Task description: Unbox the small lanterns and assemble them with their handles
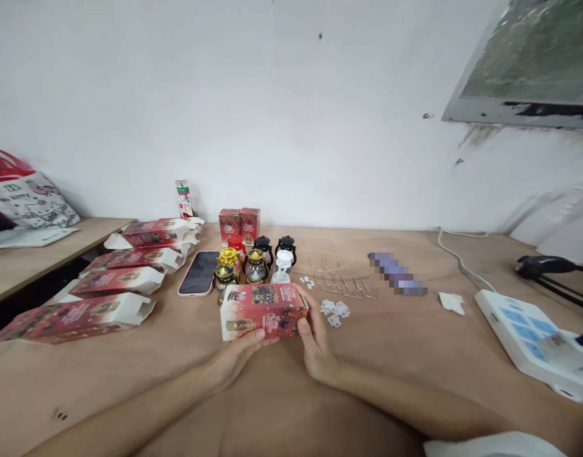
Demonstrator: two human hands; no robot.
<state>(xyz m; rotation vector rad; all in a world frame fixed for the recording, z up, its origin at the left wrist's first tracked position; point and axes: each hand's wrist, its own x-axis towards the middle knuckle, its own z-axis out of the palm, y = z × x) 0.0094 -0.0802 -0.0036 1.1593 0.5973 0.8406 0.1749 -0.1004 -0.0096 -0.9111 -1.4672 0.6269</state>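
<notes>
A red and white printed cardboard box lies sideways between my hands, raised a little above the table. My left hand grips its lower edge from the left, thumb on the front face. Around its right end my right hand is closed, thumb in front and fingers behind. Just behind the box stand several small lanterns: a gold one, a black one, a white one and a red one among them. The box hides the lower parts of the nearest lanterns.
Several opened red boxes lie at left beside a phone. Two closed boxes stand by the wall. Thin metal wires and small white pieces lie right of the lanterns. A white power strip sits far right.
</notes>
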